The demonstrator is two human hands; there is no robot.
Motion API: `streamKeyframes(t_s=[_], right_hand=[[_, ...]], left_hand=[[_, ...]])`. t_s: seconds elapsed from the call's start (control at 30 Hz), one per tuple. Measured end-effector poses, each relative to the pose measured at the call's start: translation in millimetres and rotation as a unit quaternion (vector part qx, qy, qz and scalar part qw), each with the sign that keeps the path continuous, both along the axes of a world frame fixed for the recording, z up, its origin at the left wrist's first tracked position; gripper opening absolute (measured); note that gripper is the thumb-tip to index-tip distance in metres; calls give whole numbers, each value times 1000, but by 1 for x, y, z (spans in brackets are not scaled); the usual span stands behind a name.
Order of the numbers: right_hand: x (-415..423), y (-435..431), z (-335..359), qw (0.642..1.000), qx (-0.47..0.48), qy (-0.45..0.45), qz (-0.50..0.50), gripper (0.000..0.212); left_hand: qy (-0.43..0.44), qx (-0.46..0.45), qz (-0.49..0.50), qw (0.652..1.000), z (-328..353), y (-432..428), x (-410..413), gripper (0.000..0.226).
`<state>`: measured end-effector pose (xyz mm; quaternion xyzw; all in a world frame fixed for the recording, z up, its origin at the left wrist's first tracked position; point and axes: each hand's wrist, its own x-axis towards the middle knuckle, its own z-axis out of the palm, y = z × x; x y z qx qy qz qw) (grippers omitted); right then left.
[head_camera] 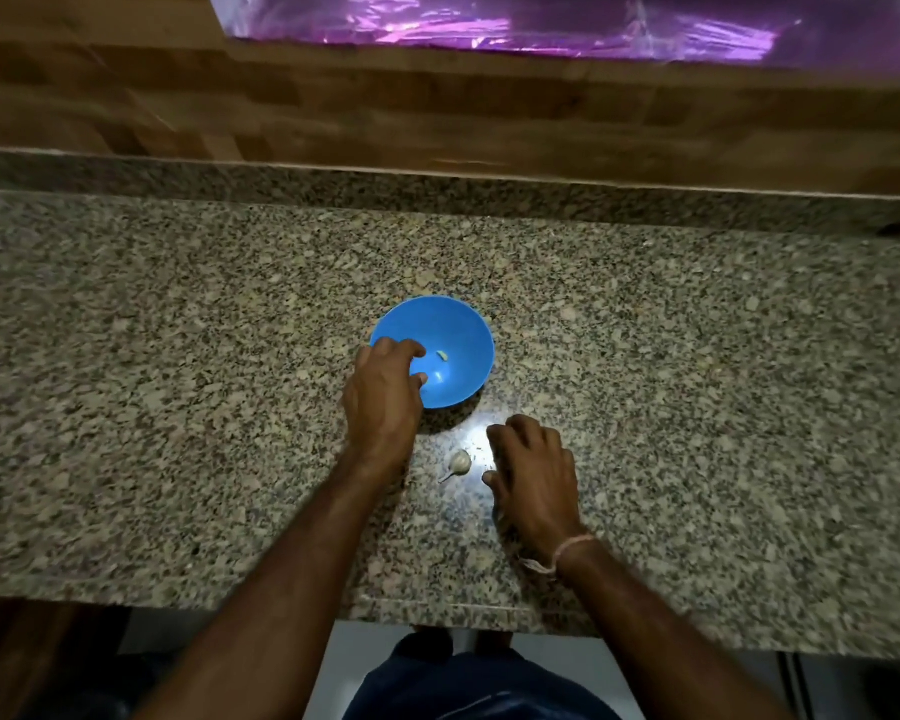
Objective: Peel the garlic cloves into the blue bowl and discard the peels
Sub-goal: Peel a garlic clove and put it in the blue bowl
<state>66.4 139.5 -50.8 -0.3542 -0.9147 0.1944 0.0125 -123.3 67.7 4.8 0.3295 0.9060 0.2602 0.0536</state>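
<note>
A blue bowl (455,332) stands on the granite counter, with a pale peeled clove (442,356) lying inside it. My left hand (383,394) reaches over the bowl's near left rim, fingers spread inside the bowl and holding nothing that I can see. A small garlic bulb (459,463) with a short stem lies on the counter just in front of the bowl. My right hand (533,472) rests palm down beside the bulb on its right, fingers curled and slightly apart, not touching the bulb. Small dark specks that may be peel bits lie near its fingertips.
The speckled granite counter (178,381) runs the full width, with its front edge near my body. A wooden wall (437,106) rises behind it. A purple plastic sheet (541,23) covers something at the top. A thread band circles my right wrist.
</note>
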Motion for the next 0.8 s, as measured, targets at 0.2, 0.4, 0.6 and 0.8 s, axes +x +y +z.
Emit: streamKeyframes(t_s=[0.2,0.4,0.6,0.8], right_hand=[[6,0,-12,997,-55,51,-18,50],[2,-7,-24,986,-83,141,-36,45],[3,0,-24,965,-163,207,-12,36],[5,6,3,828,-451,315,-109,17]], left_hand=[[-69,99,-48,992,-20,-43,58,7],[-107,28,-94,989,-70,-34,72,20],[-196,93,12,976,-69,-28,80,10],[-507,228,162,816,-57,-20,100,19]])
